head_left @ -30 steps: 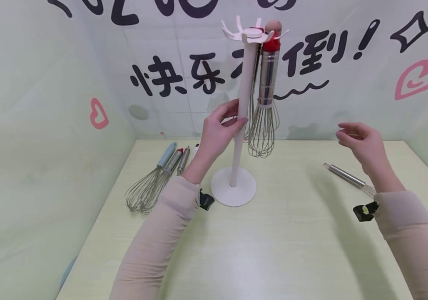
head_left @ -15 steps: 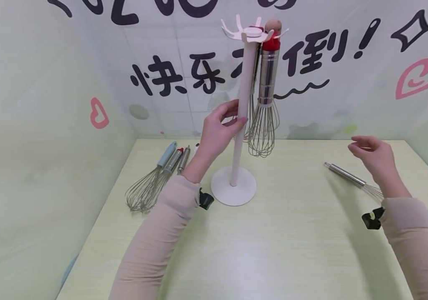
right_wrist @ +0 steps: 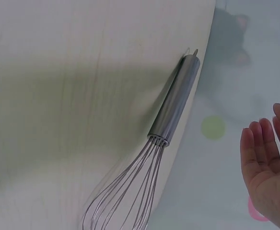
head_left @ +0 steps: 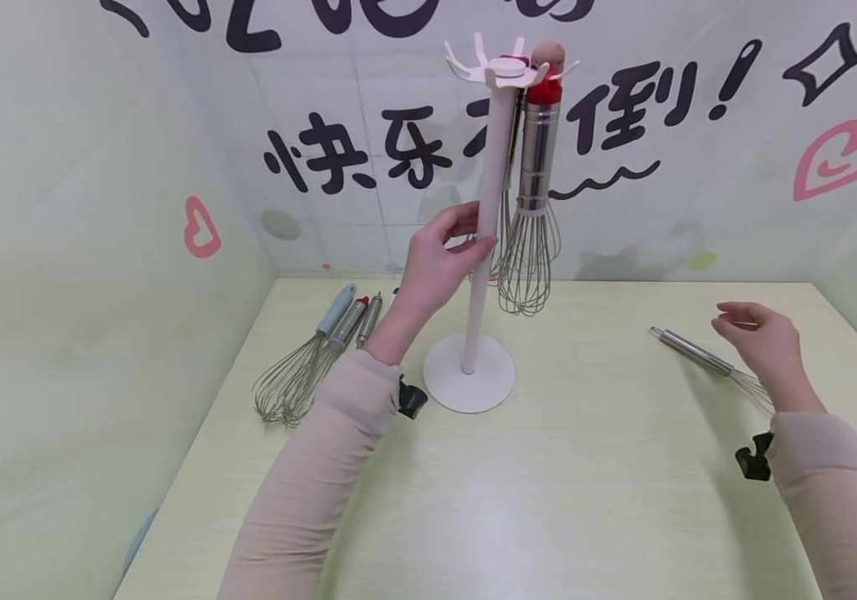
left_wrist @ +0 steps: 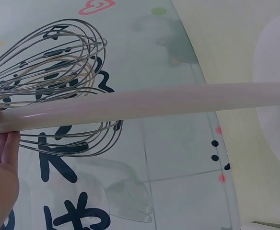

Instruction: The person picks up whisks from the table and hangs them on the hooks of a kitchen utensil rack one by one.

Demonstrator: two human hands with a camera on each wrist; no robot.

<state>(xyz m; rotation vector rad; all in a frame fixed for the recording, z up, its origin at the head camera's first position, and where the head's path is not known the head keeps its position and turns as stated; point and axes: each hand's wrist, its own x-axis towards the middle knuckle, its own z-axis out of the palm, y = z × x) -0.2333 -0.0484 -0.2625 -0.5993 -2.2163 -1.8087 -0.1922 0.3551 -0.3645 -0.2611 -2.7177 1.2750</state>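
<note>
My left hand (head_left: pixel 434 265) grips the post of a white hanging stand (head_left: pixel 477 308), thumb in front and fingers behind. The stand rises upright from a round base and carries a crown of hooks on top. From its right side hangs a whisk (head_left: pixel 537 158) with a steel handle and red collar; more whisk wires show behind the post. My right hand (head_left: pixel 762 346) hovers above a steel whisk (head_left: pixel 699 352) lying at the right, its fingers loosely bent and holding nothing. In the right wrist view that whisk (right_wrist: pixel 173 103) lies apart from the fingers.
At the left of the pale table (head_left: pixel 548 500), a blue-handled whisk (head_left: pixel 335 310) lies beside several other whisks, partly hidden by my left forearm. A printed cloth backdrop (head_left: pixel 623 233) stands behind the table, with side walls left and right.
My right hand has moved down and to the right, coming lower over the steel whisk. My left hand keeps its grip on the post, and the stand has not moved.
</note>
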